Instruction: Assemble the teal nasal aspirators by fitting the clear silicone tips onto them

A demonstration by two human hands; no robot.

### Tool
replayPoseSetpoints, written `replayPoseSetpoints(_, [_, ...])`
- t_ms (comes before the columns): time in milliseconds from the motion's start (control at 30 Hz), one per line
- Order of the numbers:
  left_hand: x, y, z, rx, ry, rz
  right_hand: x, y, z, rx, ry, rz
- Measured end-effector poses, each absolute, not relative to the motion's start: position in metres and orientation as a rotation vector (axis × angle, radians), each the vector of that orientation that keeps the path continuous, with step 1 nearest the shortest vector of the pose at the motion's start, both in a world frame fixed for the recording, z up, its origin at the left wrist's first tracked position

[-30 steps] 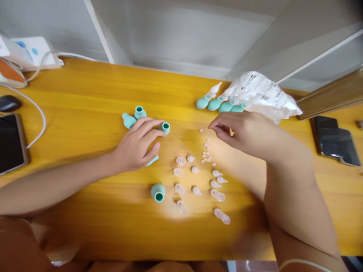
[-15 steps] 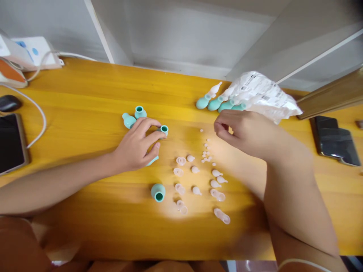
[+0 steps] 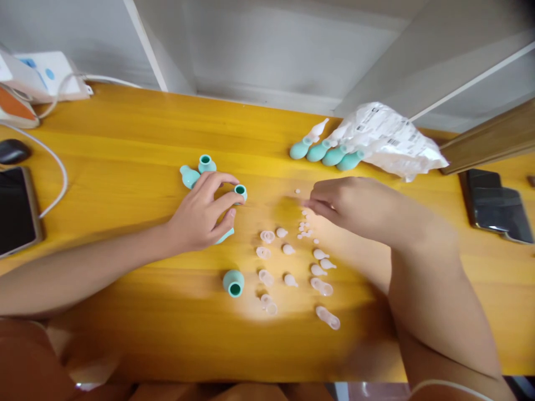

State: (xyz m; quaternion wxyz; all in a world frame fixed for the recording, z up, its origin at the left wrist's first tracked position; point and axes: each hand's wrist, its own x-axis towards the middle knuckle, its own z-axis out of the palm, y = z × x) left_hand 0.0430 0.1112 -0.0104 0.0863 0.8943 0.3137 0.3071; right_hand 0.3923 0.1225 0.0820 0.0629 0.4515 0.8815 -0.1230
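Observation:
My left hand (image 3: 204,214) grips a teal squeeze bulb (image 3: 240,192) between thumb and fingers, its round opening facing up. Two more teal bulbs (image 3: 206,164) lie just beyond that hand, and another teal piece (image 3: 225,236) shows partly under it. Nearer the front edge lies one teal bulb (image 3: 233,283) with its mouth toward me. My right hand (image 3: 346,206) is closed, its fingertips pinched over a group of tiny white discs (image 3: 304,227); whether it holds one is hidden. Translucent nozzle tips (image 3: 288,249) and clear connector pieces (image 3: 321,287) lie in loose columns.
Several teal bulbs with white tips attached (image 3: 334,155) stand in a row at the back, beside a crumpled plastic bag (image 3: 397,142). Dark phones (image 3: 497,206) lie far right. A tablet-like device (image 3: 16,211), mouse (image 3: 14,151) and white power strip (image 3: 54,75) are left.
My right hand has moved left and down from near the row of assembled bulbs to the tiny discs, its fingers closing together. My left hand stays in place with its bulb.

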Motion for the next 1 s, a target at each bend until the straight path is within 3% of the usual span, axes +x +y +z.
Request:
replayPoseSetpoints(267, [0.043, 0.111, -0.012, 2.662, 0.938, 0.934, 0.371, 0.106, 0.081, 1.092, 2.73, -0.806])
replayPoseSetpoints(533, [0.042, 0.111, -0.009, 2.64, 0.943, 0.948, 0.357, 0.104, 0.072, 1.069, 2.748, -0.771])
replayPoseSetpoints(700, [0.042, 0.111, -0.009, 2.631, 0.955, 0.993, 0.364, 0.108, 0.08, 1.161, 2.947, -0.931])
replayPoseSetpoints(833, [0.044, 0.111, -0.01, 2.626, 0.909, 1.134, 0.35, 0.108, 0.071, 1.531, 2.987, -1.216])
replayPoseSetpoints(1000, [0.044, 0.111, -0.005, 2.702, 0.707, 1.3, 0.315, 0.099, 0.039, 1.872, 2.668, -2.013])
